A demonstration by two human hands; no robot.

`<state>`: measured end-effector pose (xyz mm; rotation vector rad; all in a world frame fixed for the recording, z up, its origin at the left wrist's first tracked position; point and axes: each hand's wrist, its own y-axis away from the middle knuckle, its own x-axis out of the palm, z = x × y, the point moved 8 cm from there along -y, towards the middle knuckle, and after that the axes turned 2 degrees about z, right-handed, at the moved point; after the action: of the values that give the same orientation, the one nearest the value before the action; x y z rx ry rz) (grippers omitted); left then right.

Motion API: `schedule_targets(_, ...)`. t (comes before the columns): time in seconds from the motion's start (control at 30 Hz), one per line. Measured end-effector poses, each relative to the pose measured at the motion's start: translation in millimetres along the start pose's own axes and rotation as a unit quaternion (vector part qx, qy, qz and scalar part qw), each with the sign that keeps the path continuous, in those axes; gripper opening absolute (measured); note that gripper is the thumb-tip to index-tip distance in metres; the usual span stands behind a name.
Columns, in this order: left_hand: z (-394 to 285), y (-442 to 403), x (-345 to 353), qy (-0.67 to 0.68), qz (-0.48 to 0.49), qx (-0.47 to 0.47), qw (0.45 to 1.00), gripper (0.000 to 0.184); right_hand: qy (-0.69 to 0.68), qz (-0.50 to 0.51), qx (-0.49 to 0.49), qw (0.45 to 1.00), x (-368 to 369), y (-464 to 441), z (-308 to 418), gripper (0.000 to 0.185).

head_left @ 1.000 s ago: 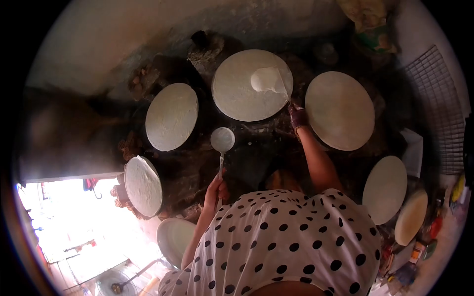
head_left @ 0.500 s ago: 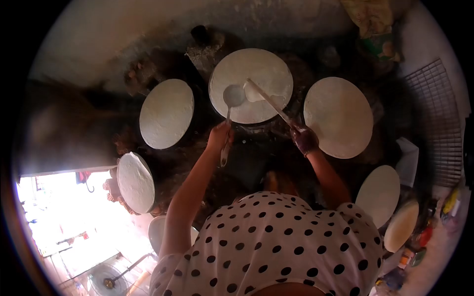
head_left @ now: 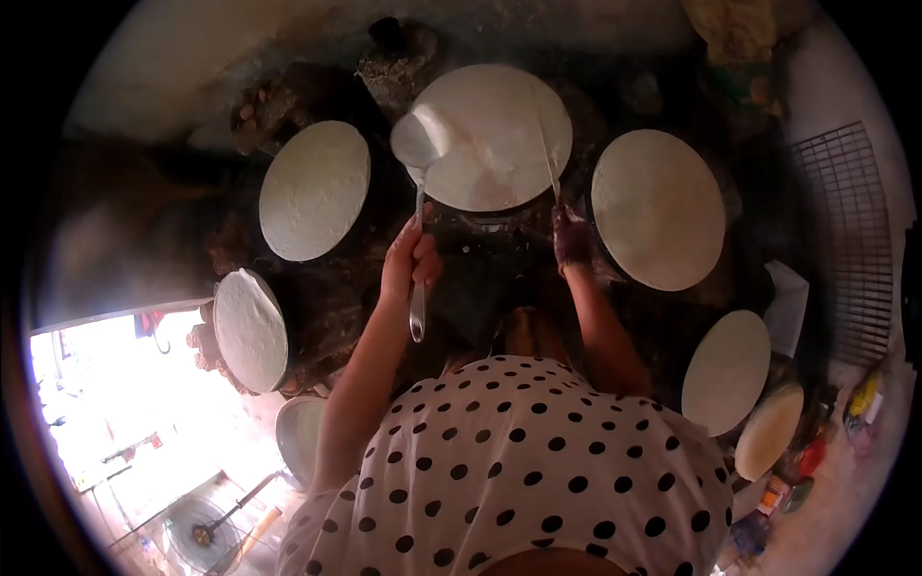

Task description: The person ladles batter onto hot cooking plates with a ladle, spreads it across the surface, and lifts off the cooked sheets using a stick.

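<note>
My left hand [head_left: 411, 259] is closed around the handle of a metal ladle [head_left: 415, 144]. The bowl of the ladle is over the left edge of the central round griddle [head_left: 499, 115], with a white streak of batter [head_left: 438, 131] beside it. Pale batter coats most of that griddle, and a darker patch shows near its front. In my right hand [head_left: 573, 238], which wears a dark glove, is a thin wooden spreader [head_left: 549, 158]. It is seen edge-on, reaching across the right part of the griddle.
Coated round griddles stand at the left [head_left: 317, 190], lower left [head_left: 250, 331], right [head_left: 659, 209] and lower right [head_left: 727, 372]. A tan disc [head_left: 770, 432] lies farther right, near a wire rack [head_left: 850, 240]. A fan [head_left: 200, 534] stands by the bright opening.
The ladle has moved left from the griddle's middle to its left edge. The spreader has turned more upright and shifted right. The whole view has tilted slightly.
</note>
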<state>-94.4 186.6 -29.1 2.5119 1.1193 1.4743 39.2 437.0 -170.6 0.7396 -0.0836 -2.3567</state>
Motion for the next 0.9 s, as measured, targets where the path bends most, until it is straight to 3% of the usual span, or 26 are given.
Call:
schedule_targets(0.07,-3.7,8.2,-4.3,-0.02,-0.023,-0.008,1.0,0.032,-0.022,0.038,-0.041,0.998,43.7,-12.4,-33.8,0.044)
schedule_targets(0.1,-6.2,11.3,-9.9,-0.04,-0.043,-0.015,0.998,0.035,0.061,0.079,-0.12,0.988,66.7,-10.1,-15.1,0.046)
schedule_targets(0.13,-9.5,15.9,-14.9,-0.039,-0.044,-0.012,0.998,0.035,0.079,0.092,-0.12,0.985,69.5,-7.9,-15.4,0.048)
schedule_targets(0.2,2.4,32.0,-32.8,0.082,-0.074,-0.095,0.989,0.036,0.114,0.117,-0.121,0.979,71.7,-0.4,-7.9,0.053)
schedule_targets(0.23,1.2,45.5,-41.8,0.086,-0.074,-0.085,0.99,0.036,0.089,0.122,-0.023,0.988,46.6,13.3,3.7,0.055)
schedule_targets(0.27,2.9,67.4,-51.9,0.044,-0.067,-0.085,0.993,0.035,0.199,0.029,0.006,0.98,35.1,10.5,-40.3,0.055)
schedule_targets(0.3,2.8,92.4,-62.5,0.003,-0.063,-0.082,0.995,0.035,0.119,-0.078,0.069,0.987,10.5,51.0,-32.3,0.052)
schedule_targets(0.33,4.0,117.6,-73.6,0.023,-0.077,-0.094,0.992,0.034,0.169,-0.195,-0.062,0.964,14.8,69.2,-51.0,0.044)
schedule_targets(0.37,6.8,141.3,-88.3,0.021,-0.093,-0.099,0.991,0.034,0.259,-0.055,-0.039,0.964,27.4,102.1,-31.9,0.04)
schedule_targets(0.4,12.1,168.5,-107.3,0.022,-0.113,-0.1,0.988,0.034,0.243,-0.031,-0.285,0.927,48.5,128.9,-16.3,0.041)
schedule_targets(0.43,19.3,193.1,-122.4,0.048,-0.11,-0.1,0.988,0.032,0.336,-0.03,-0.316,0.887,48.9,151.1,22.4,0.039)
schedule_targets(0.5,24.9,240.9,-144.2,0.125,-0.125,-0.103,0.979,0.027,0.299,-0.066,-0.074,0.949,59.3,76.3,-71.1,0.044)
schedule_targets(0.57,31.3,278.0,-177.6,0.196,-0.124,-0.082,0.969,0.025,0.223,-0.137,-0.041,0.964,43.6,34.5,-6.6,0.05)
schedule_targets(0.6,39.2,297.0,-196.4,0.256,-0.113,-0.083,0.956,0.024,0.229,-0.093,-0.018,0.969,53.8,16.7,22.1,0.052)
schedule_targets(0.67,41.2,330.3,-232.1,0.309,-0.129,-0.034,0.942,0.023,0.222,-0.113,-0.262,0.932,73.3,-34.6,54.9,0.052)
schedule_targets(0.7,41.4,348.4,-244.6,0.338,-0.143,-0.008,0.93,0.023,0.224,-0.086,-0.275,0.931,84.4,-53.4,73.7,0.051)
schedule_targets(0.8,42.3,397.9,-258.4,0.383,-0.15,0.093,0.907,0.028,0.253,0.034,-0.151,0.955,143.8,-64.2,115.8,0.048)
schedule_targets(0.83,32.8,418.4,-257.0,0.309,-0.153,0.178,0.922,0.032,0.228,0.062,-0.165,0.958,172.1,-46.0,138.3,0.047)
schedule_targets(0.87,18.1,439.1,-250.9,0.232,-0.16,0.258,0.924,0.038,0.165,0.059,-0.248,0.953,202.8,1.2,177.7,0.049)
schedule_targets(0.9,11.6,458.3,-254.4,0.082,-0.316,0.223,0.918,0.045,0.034,0.138,-0.281,0.949,244.9,31.3,195.4,0.048)
